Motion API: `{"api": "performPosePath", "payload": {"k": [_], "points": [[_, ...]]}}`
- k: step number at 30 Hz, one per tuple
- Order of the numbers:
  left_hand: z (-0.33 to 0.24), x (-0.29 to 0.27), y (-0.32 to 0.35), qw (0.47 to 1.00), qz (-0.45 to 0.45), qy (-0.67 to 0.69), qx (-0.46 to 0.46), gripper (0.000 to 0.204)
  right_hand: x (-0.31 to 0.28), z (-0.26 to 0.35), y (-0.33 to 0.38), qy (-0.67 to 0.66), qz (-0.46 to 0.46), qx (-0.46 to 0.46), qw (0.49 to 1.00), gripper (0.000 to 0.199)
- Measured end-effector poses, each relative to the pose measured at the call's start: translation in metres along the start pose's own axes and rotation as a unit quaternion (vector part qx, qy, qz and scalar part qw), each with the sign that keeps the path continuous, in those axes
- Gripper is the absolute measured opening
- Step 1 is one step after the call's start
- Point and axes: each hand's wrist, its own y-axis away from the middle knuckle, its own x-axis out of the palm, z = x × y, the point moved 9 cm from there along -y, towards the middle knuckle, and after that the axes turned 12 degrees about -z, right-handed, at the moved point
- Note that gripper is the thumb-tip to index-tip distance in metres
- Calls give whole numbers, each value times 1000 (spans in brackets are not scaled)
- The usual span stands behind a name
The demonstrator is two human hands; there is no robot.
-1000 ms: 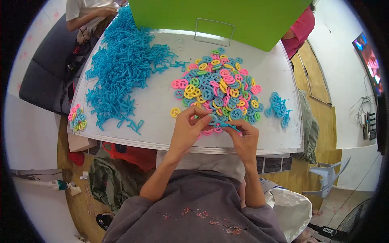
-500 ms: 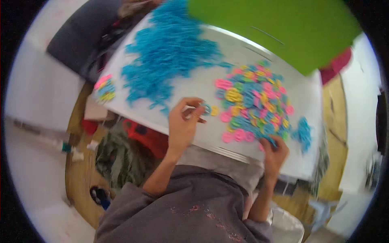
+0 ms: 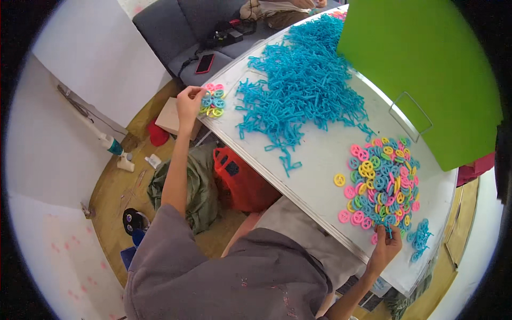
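Note:
At the table's left corner, my left hand (image 3: 189, 102) is closed in a pinch at the edge of a small neat group of pink, blue and yellow plastic wheels (image 3: 214, 101). Its fingertips meet the rim of a wheel there, partly hidden by the fingers. On the right, my right hand (image 3: 387, 249) pinches a small blue plastic piece (image 3: 389, 231) at the near edge of a heap of coloured spoked wheels (image 3: 380, 184). One yellow wheel (image 3: 339, 180) lies apart, left of that heap.
A large pile of blue plastic links (image 3: 304, 80) spreads over the white table (image 3: 314, 197). A smaller blue cluster (image 3: 420, 240) lies far right. A green board (image 3: 421, 69) stands along the back. A phone (image 3: 205, 63) rests on the grey sofa, near another person's hands (image 3: 304, 4).
My left hand has moved from beside the wheel heap to the small group at the left corner. My right hand stays by the heap with its blue piece. The view has swung left.

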Motion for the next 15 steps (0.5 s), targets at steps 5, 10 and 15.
{"api": "performPosePath", "payload": {"k": [5,10,15], "points": [[-5,7,4,995,-6,-81,65,15,0,-2,0,1,20,2,1000,13],[-77,-22,50,977,-196,62,63,15,-11,-8,2,-35,-15,8,999,14],[-235,43,206,949,194,124,217,31,7,-3,0,-3,-14,9,1000,16]]}}
